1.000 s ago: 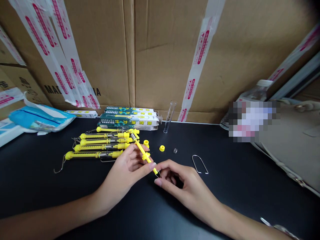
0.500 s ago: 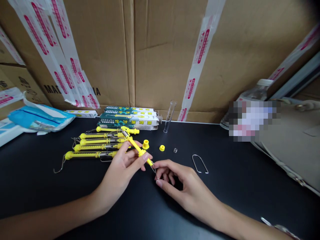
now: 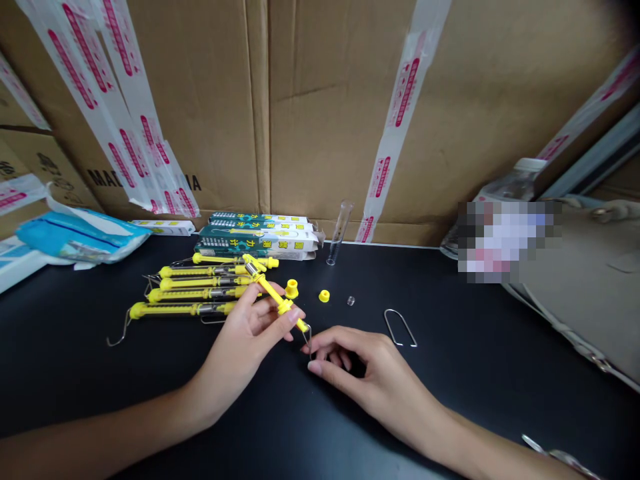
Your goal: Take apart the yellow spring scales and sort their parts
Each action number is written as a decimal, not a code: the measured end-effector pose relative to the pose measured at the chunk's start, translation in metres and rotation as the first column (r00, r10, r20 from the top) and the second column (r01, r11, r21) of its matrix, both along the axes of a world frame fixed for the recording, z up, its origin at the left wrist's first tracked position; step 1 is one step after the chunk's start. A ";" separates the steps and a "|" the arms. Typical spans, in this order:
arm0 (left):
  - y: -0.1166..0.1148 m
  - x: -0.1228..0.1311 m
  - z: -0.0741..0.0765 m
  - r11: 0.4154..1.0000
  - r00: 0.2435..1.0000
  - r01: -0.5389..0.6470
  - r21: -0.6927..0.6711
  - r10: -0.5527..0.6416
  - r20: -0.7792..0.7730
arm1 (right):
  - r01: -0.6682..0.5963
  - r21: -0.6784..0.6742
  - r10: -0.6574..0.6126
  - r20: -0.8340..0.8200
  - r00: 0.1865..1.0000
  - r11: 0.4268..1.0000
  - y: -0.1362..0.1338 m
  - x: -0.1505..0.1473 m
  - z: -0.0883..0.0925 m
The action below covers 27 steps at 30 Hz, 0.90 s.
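Left hand (image 3: pixel 249 328) closed on a yellow spring scale (image 3: pixel 273 295), fingers and thumb around the barrel, the scale held tilted above the black bench (image 3: pixel 480 393), upper end toward the back left, lower end toward the right hand. Thin wire hook (image 3: pixel 306 335) at the scale's lower end hangs just by the right hand (image 3: pixel 357 360), which is curved and narrow, its fingers (image 3: pixel 330 340) at the hook; whether they grip it cannot be told from this view. Yellow plastic cap (image 3: pixel 291 289) sits on the bench just beyond the scale, a second yellow cap (image 3: pixel 324 296) farther right, then a small clear spring (image 3: pixel 351 301), all apart from one another. Bent wire clip (image 3: pixel 406 328) lies right of the hands, well clear of them. Row of four more yellow spring scales (image 3: pixel 175 309) lies side by side toward the back left, hooks to the left. Behind them, along the back edge: stacked printed boxes (image 3: pixel 260 239) and a clear graduated tube (image 3: pixel 337 233) leaning against a taped cardboard carton (image 3: pixel 325 113). Blue packet (image 3: pixel 75 233) at the back left corner; plastic bottle (image 3: pixel 517 183) and beige bag (image 3: pixel 575 280) at the right.
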<state>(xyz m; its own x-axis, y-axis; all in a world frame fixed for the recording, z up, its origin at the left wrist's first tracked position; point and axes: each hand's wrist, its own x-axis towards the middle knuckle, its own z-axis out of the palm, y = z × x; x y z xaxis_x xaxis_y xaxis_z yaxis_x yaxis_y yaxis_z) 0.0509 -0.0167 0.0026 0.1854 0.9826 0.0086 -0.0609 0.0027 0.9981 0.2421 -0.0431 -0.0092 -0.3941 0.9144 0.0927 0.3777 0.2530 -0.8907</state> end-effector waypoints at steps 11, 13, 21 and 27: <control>0.001 -0.001 -0.001 0.996 0.997 0.072 -0.060 -0.072 0.010 | 0.103 -0.314 -0.225 -0.382 0.896 0.944 0.012 0.006 0.004; 0.000 -0.001 -0.004 0.989 0.992 0.123 -0.081 -0.121 0.029 | 0.106 -0.325 -0.243 -0.417 0.876 0.940 0.013 0.006 0.004; -0.001 -0.001 -0.004 0.978 0.982 0.181 -0.106 -0.174 0.067 | 0.035 -0.364 -0.212 -0.458 0.863 0.931 0.011 0.002 0.004; -0.004 0.000 -0.003 0.989 0.990 0.142 -0.034 -0.143 -0.020 | -0.009 -0.399 -0.190 -0.457 0.869 0.917 0.011 0.001 0.007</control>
